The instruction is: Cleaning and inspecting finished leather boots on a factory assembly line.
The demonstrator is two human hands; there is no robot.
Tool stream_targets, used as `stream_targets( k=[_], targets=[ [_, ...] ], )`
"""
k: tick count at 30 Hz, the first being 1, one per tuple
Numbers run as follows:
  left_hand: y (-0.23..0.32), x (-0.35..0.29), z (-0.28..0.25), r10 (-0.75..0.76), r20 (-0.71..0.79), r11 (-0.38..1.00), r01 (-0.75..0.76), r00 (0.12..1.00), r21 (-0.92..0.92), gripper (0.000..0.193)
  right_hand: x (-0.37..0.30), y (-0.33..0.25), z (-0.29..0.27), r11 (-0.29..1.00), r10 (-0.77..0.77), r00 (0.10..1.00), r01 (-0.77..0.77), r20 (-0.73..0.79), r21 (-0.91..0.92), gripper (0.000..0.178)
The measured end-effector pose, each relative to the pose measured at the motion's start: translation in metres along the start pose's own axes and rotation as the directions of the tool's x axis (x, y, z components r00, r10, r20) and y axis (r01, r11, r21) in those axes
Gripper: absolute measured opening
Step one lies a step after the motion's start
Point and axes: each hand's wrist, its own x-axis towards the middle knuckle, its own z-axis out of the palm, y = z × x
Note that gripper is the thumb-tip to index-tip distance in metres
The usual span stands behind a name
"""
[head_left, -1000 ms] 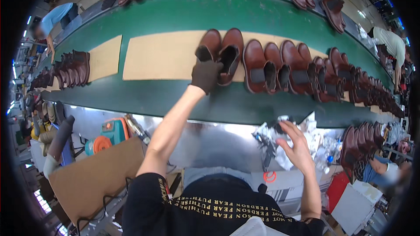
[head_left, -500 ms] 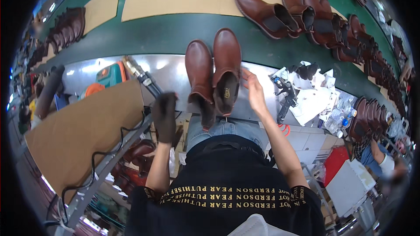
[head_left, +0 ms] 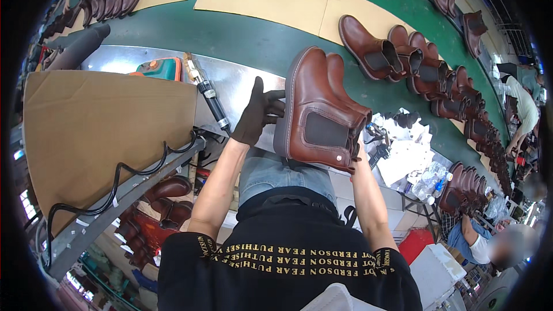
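Closest to you, your two forearms rise from the lower edge toward a pair of glossy brown leather ankle boots with dark elastic side panels (head_left: 320,116), held up above your lap in front of the steel bench. The pair lies on its side, one boot against the other, soles turned to your left, toes pointing up and away, shaft openings down toward you; so the long axis runs from near-right to far-left.

Your left hand in its black fabric glove (head_left: 257,114) sits just left of the boots, fingers spread and pressed flat on the pale sole edge, bracing rather than wrapping. Your right hand (head_left: 356,151) is almost wholly hidden under the shaft end at the lower right; it seems to carry the pair from below, but you cannot tell how its fingers are closed. Both hands are touching the boots, the left at the sole, the right at the openings.

Just beyond your left hand a black-handled pneumatic tool (head_left: 208,97) lies on the shiny steel bench (head_left: 237,80), with a large brown cardboard sheet (head_left: 98,132) farther left.

Farther off, the green conveyor belt (head_left: 242,31) carries a row of more brown boots (head_left: 403,60) to the right.
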Motion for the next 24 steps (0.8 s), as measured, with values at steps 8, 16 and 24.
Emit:
stream_targets(
  k=[8, 16, 24],
  targets=[
    [-0.043, 0.049, -0.009, -0.016, 0.315, 0.825, 0.191, 0.949, -0.532, 0.084, -0.042, -0.03, 0.074, 0.976, -0.143, 0.9, 0.198, -0.413, 0.093, 0.061],
    [-0.045, 0.046, 0.015, -0.085, 0.111, 0.964, 0.11, 0.99, -0.242, 0.078, -0.045, 0.01, 0.026, 0.985, 0.001, 0.852, 0.089, -0.523, 0.147, 0.07],
    [-0.002, 0.112, 0.013, 0.124, -0.232, 0.332, 0.18, 0.965, 0.926, 0.129, 0.001, -0.026, 0.012, 0.614, 0.009, 0.926, -0.303, -0.377, -0.729, 0.096]
  ],
)
